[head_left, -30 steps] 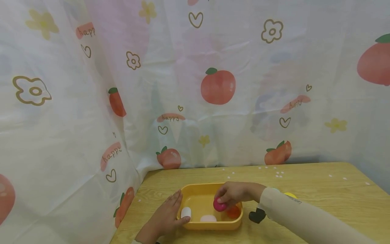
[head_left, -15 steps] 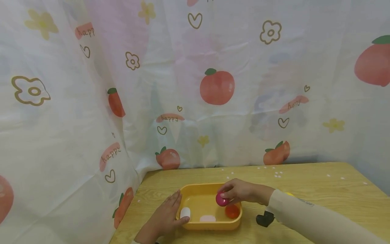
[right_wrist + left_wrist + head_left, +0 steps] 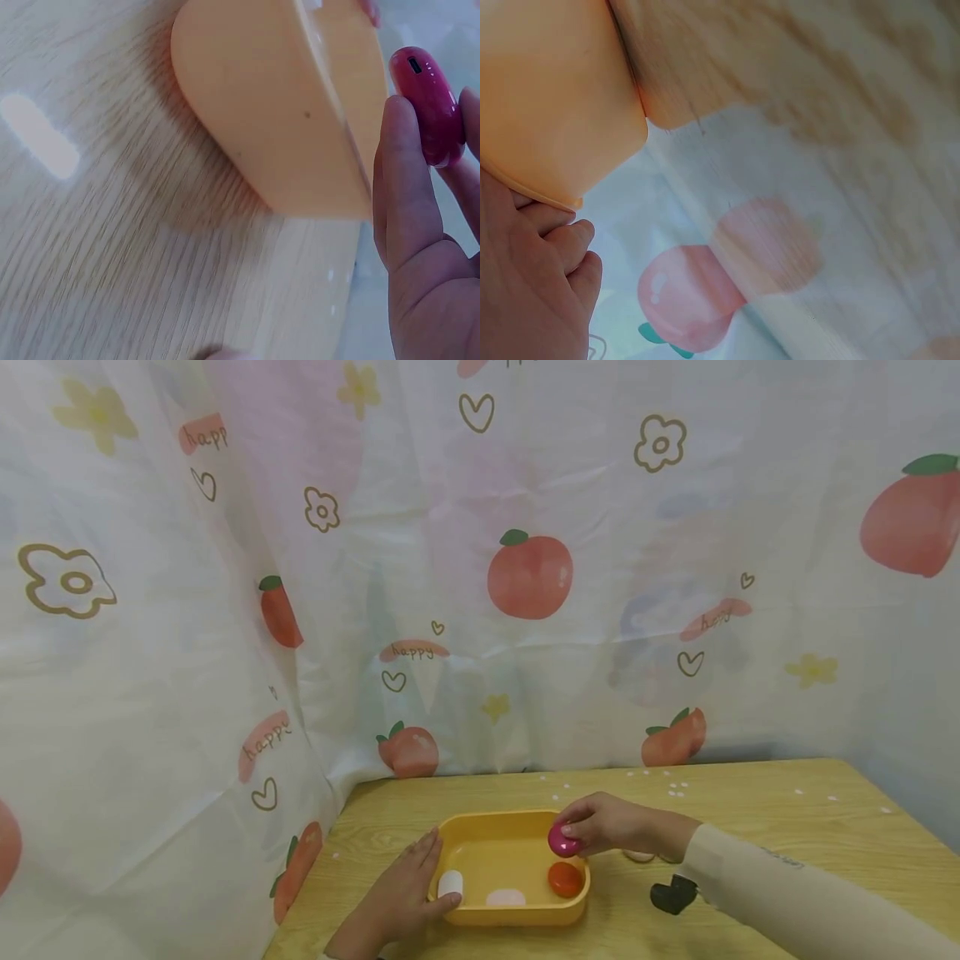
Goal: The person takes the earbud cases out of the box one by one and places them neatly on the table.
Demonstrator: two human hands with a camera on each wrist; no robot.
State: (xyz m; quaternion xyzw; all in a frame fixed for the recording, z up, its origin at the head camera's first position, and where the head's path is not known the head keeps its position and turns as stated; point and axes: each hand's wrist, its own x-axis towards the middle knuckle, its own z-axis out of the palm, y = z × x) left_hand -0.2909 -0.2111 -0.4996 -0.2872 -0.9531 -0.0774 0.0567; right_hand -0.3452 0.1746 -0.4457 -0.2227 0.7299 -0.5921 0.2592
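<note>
My right hand (image 3: 603,827) pinches a glossy magenta rounded case (image 3: 564,841) between thumb and fingers, over the right rim of a yellow tray (image 3: 495,816). The right wrist view shows a small dark slot in one end of the case (image 3: 429,105). My left hand (image 3: 401,889) rests against the tray's left side, fingers extended along the rim and thumb over the front left corner. Inside the tray lie a white rounded piece (image 3: 451,884), a pale pink piece (image 3: 506,897) and a shiny orange-red oval (image 3: 565,879). The left wrist view catches my left fingertips (image 3: 568,244) at the tray's edge.
A black, roughly heart-shaped object (image 3: 673,894) lies on the wooden table (image 3: 795,827) right of the tray. Behind it, a pale round thing (image 3: 639,855) is partly hidden by my right arm. Small white spots dot the table's far part. A fruit-print curtain (image 3: 555,693) hangs behind and left.
My right hand has lifted the magenta case up and rightward, from inside the tray to its right rim. The orange-red oval is now uncovered. My left hand stays on the tray.
</note>
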